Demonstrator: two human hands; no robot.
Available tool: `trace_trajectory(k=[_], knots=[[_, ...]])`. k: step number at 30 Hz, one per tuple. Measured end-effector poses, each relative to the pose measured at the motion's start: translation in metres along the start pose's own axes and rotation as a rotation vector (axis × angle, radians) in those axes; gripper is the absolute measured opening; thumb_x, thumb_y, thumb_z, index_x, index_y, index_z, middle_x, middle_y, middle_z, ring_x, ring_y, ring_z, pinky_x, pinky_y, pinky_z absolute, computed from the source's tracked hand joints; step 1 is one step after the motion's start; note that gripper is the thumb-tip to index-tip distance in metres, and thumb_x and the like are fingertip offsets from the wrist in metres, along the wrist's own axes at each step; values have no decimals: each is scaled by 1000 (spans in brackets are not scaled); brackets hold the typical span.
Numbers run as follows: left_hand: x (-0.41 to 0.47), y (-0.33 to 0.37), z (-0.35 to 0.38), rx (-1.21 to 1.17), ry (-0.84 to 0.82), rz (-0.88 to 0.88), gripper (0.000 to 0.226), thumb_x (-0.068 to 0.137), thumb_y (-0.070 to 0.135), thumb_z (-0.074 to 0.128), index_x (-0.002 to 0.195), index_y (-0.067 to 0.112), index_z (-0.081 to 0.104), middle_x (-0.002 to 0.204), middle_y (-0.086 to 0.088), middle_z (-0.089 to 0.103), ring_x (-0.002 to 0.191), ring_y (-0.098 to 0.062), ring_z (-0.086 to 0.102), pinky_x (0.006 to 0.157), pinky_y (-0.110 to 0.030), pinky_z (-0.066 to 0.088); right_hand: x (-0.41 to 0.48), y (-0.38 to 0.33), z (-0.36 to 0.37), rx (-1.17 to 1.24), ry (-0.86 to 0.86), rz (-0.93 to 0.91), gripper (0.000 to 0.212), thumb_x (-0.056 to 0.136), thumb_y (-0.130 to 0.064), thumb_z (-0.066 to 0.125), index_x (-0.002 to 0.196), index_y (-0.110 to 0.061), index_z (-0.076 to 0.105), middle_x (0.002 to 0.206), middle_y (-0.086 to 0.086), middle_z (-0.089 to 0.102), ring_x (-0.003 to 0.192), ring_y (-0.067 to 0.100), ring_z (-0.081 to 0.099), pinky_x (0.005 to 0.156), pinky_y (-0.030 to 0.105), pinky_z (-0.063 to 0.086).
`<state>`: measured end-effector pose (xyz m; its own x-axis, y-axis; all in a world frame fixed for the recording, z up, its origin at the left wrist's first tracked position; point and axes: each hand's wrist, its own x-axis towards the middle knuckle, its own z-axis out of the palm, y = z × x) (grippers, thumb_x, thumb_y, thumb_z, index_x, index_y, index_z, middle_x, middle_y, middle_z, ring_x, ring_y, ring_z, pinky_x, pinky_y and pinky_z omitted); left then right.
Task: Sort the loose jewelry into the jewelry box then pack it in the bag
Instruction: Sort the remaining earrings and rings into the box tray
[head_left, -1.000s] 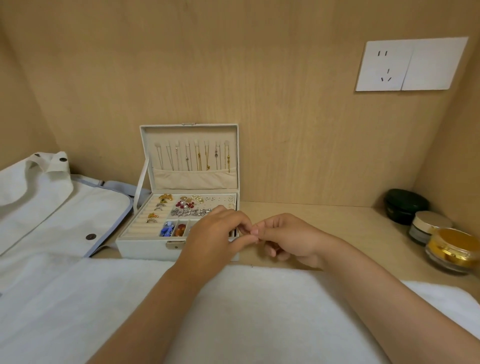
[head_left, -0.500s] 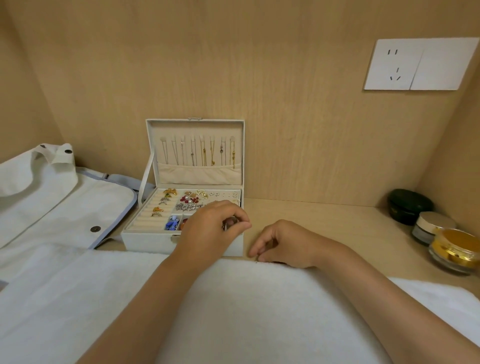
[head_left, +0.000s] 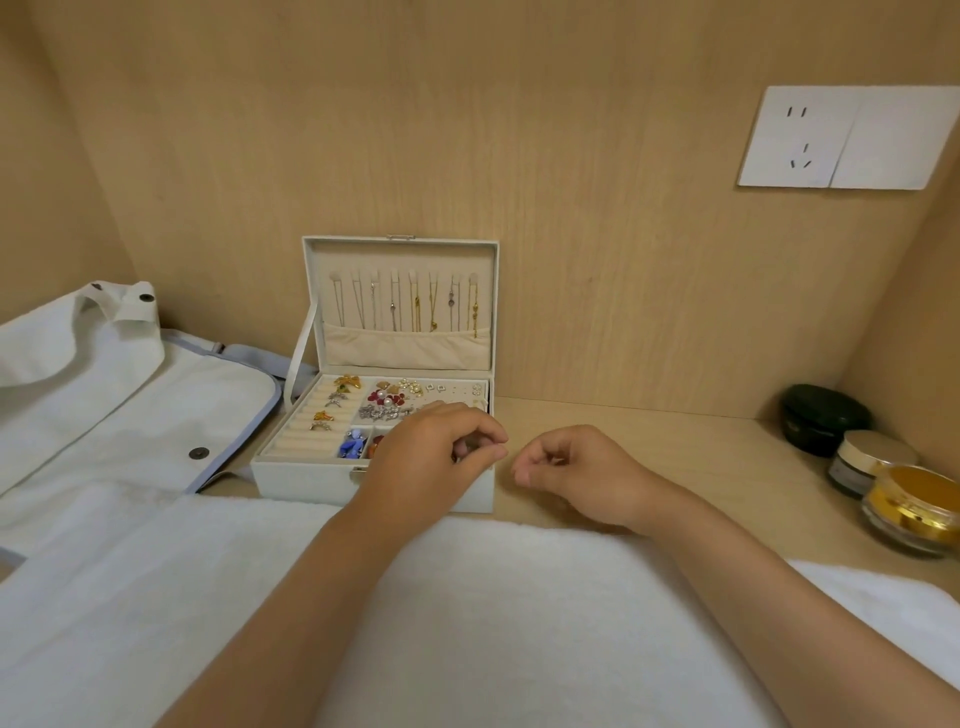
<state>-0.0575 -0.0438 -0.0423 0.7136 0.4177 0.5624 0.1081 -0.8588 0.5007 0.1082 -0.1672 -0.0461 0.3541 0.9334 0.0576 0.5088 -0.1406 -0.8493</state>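
Observation:
The white jewelry box (head_left: 301, 480) stands open at the back of the shelf, necklaces (head_left: 410, 304) hanging in its upright lid. Rings (head_left: 332, 402) sit in its left rolls, with earrings and brooches (head_left: 387, 400) in the middle and blue pieces (head_left: 353, 448) at the front. My left hand (head_left: 431, 457) hovers over the box's front right corner and pinches a small dark jewelry piece (head_left: 467, 447) between thumb and fingers. Just right of the box, my right hand (head_left: 576, 473) rests above the shelf with its fingers loosely curled and nothing in them. The white bag (head_left: 130, 405) lies flat on the left.
A white towel (head_left: 467, 623) covers the near part of the shelf under my forearms. Three round jars stand at the right wall: a dark green one (head_left: 826, 415), a beige-lidded one (head_left: 867, 460) and a gold one (head_left: 914, 506). A wall socket (head_left: 800, 137) is upper right.
My hands met fingertip to fingertip beside the box. The left one then took the small piece over the box's front right corner, and the right one drew back empty.

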Motion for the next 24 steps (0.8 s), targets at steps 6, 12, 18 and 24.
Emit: trace_trajectory(k=[6, 12, 18, 24], knots=[[0, -2, -1, -28, -4, -25, 7, 83, 36, 74, 90, 36, 73, 74, 23, 61, 79, -9, 55, 71, -30, 49, -3, -13, -8, 438, -60, 146, 10, 96, -17, 63, 94, -12, 71, 88, -1, 68, 53, 12, 44, 44, 22, 19], [-1, -1, 5, -169, -1, -89, 10, 85, 29, 75, 95, 32, 77, 78, 15, 66, 75, -12, 57, 74, -34, 51, -1, -15, -4, 608, -130, 118, 20, 99, -16, 56, 83, -17, 68, 75, -6, 57, 53, 9, 38, 46, 23, 12], [0, 1, 9, -306, 18, -144, 9, 86, 25, 75, 84, 34, 76, 72, 6, 67, 73, -21, 56, 72, -42, 50, -1, -15, -3, 622, -182, 87, 23, 100, -15, 54, 83, -19, 70, 79, -3, 57, 54, 10, 40, 45, 23, 12], [6, -4, 1, -342, 69, -189, 5, 86, 25, 73, 83, 27, 77, 71, 6, 67, 68, -21, 55, 67, -36, 50, 6, -36, 0, 401, 10, -22, 7, 94, -13, 65, 94, -13, 73, 79, 1, 67, 51, 16, 48, 46, 23, 22]])
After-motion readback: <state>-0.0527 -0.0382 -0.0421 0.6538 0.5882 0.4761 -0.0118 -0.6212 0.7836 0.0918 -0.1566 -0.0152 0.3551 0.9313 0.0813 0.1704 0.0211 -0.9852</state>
